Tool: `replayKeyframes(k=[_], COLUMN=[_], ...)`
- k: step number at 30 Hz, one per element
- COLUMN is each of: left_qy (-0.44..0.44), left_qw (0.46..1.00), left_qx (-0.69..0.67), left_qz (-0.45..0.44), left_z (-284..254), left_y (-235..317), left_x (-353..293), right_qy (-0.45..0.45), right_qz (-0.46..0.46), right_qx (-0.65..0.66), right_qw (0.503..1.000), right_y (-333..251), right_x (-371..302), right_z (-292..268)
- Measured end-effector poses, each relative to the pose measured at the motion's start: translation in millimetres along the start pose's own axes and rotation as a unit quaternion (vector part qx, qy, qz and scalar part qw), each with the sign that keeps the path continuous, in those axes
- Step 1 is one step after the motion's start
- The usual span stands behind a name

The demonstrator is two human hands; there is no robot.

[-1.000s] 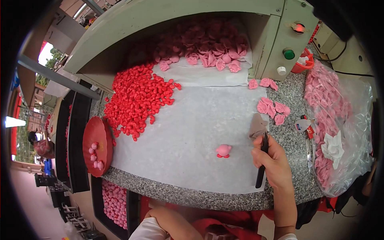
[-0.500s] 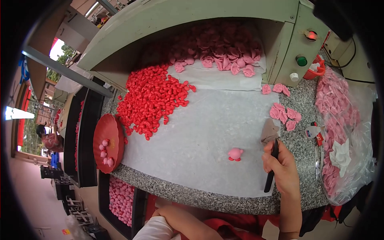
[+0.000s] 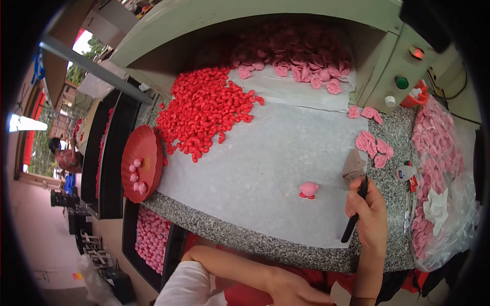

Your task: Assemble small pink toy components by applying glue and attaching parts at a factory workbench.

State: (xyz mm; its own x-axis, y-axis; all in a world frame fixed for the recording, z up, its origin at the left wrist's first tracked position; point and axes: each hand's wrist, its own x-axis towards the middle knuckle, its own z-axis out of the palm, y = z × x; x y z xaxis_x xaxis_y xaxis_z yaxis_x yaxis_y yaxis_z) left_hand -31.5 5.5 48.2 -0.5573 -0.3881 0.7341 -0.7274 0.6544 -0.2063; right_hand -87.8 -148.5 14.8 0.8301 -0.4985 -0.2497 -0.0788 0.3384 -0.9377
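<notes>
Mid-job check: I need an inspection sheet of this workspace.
Surface: white paper sheet on speckled grey stone counter.
Job's things: small round pink figure with red feet, on the sheet; heap of red bean-shaped pieces, farther left.
Clutter: clear plastic bag, right side.
Hands: right hand grips slim black handle; left hand blurred at lower edge, hold unclear.
Cables: thin black cable, upper right.
Surroundings: pale green metal machine, red lamp lit; person, far left.
</notes>
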Motion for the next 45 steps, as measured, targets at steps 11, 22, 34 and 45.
replayKeyframes(k=[11,22,34,45], left_qy=[-0.122,0.092,0.219,0.252], left_qw=[0.867,0.664,0.291,0.256], left_qx=[0.035,-0.355,-0.693,-0.726], left_qz=[-0.482,-0.652,-0.623,-0.586], left_z=[10.9,6.3,-0.9,5.8], left_y=[-13.8,-42.1,-44.3,-38.8], left_x=[-99.9,-91.8,-91.9,-95.8], right_qy=[0.011,0.102,0.0,-0.016], right_qz=[-0.034,-0.105,-0.263,-0.301], right_qx=[0.003,-0.199,-0.516,-0.549], right_qw=[0.999,0.969,0.815,0.779], right_y=[3.7,-5.4,4.2,15.5], right_x=[-6.3,-12.6,-11.7,-13.0], right_z=[-5.2,13.7,15.4,24.4])
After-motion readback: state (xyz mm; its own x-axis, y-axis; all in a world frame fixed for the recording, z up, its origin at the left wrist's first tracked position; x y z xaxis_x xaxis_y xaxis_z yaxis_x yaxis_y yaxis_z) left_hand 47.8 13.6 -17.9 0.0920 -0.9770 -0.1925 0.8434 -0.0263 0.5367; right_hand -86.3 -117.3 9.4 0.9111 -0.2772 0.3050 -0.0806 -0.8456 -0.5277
